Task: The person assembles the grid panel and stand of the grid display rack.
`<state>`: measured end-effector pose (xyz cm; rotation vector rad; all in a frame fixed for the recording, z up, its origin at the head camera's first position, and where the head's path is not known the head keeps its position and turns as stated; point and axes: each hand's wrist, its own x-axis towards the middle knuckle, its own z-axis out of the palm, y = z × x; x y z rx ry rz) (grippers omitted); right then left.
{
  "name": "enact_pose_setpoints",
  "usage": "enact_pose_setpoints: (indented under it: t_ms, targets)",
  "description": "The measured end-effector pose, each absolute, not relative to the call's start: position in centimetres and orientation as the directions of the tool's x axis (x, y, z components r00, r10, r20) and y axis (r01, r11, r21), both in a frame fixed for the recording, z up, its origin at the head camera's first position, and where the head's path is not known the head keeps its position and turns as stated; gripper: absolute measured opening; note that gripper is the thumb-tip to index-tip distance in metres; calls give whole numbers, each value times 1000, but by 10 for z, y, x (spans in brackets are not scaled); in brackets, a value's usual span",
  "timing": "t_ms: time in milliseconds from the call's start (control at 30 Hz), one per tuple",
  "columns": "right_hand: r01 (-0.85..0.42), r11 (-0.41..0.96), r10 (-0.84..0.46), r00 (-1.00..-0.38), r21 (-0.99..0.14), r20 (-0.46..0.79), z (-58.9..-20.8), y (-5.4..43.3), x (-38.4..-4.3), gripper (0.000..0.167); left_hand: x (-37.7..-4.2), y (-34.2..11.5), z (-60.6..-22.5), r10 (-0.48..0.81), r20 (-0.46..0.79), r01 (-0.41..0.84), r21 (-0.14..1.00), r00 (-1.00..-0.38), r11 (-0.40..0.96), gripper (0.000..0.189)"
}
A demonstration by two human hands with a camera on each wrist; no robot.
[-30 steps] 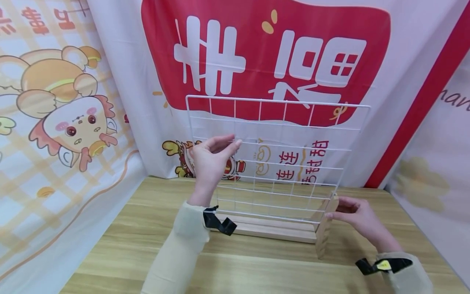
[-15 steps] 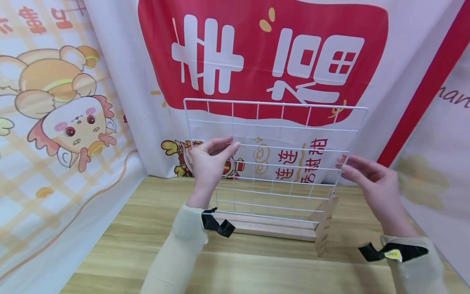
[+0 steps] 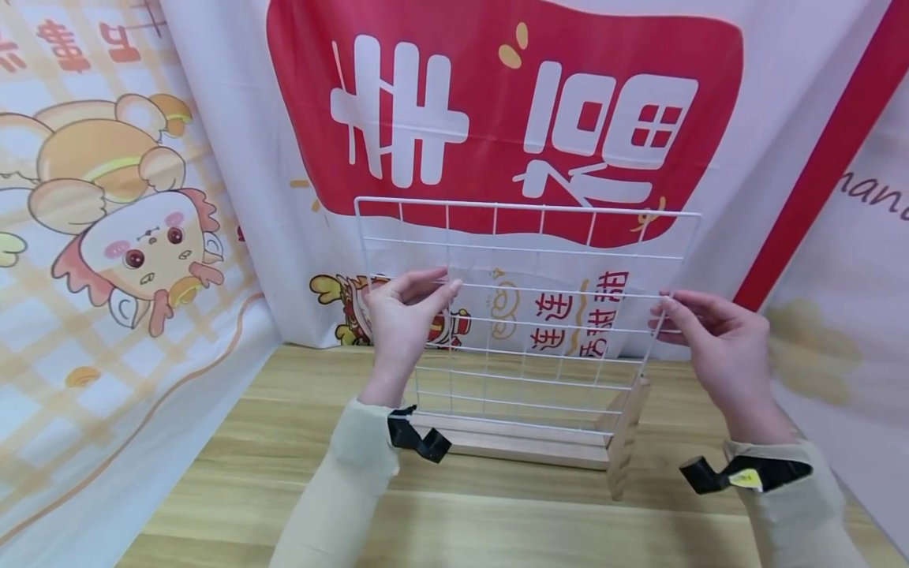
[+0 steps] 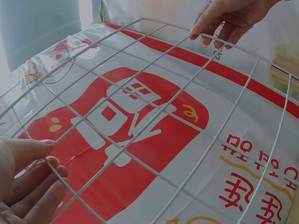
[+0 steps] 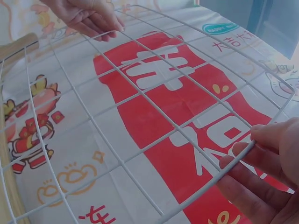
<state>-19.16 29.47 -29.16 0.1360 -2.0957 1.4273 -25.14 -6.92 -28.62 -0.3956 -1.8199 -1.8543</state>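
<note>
A white wire grid panel (image 3: 495, 205) stands upright in a wooden stand, whose long base bar (image 3: 518, 451) lies along the table. At the stand's right end rises a wooden side piece (image 3: 628, 442). My left hand (image 3: 405, 325) pinches the wires near the panel's left edge; in the left wrist view its thumb (image 4: 35, 148) lies above a wire with the fingers below. On the opposite edge, my right hand (image 3: 731, 355) grips the outer wire between thumb and fingers, also visible in the right wrist view (image 5: 261, 172). The stand's left end is hidden behind my left arm.
The wood-grain table (image 3: 497, 528) extends under and in front of the stand. Behind it hangs a white cloth with a red printed patch (image 3: 490, 142). A cartoon-printed cloth (image 3: 128, 252) closes off the left side, and another pale cloth (image 3: 845, 315) the right.
My right hand has moved up from the wooden side piece to the panel's right edge and grips it there. The left hand keeps its hold; the panel's top sits slightly lower in view.
</note>
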Motion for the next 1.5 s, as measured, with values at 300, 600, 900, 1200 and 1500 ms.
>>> enact_pose_setpoints:
  t_ms: [300, 600, 900, 1200, 1500]
  targets:
    - [-393, 431, 260, -808, -812, 529, -294, 291, -191, 37, -246, -86, -290, -153, 587, 583, 809, -795, 72, 38]
    - [-387, 440, 266, -805, -810, 530, -293, 292, -191, 37, -241, -133, -286, -264, 595, 577, 803, -759, 151, 37]
    - [-379, 435, 270, -810, -816, 520, -294, 292, -190, 38, -244, -162, -280, -332, 507, 488, 860, -795, 146, 41]
    - [-391, 408, 254, -819, -825, 514, -295, 293, -191, 38, -254, -158, -278, -255, 488, 463, 873, -835, 154, 34]
    - [-384, 425, 265, -813, -820, 518, -293, 292, -194, 37, -257, -157, -279, -268, 508, 496, 860, -818, 116, 29]
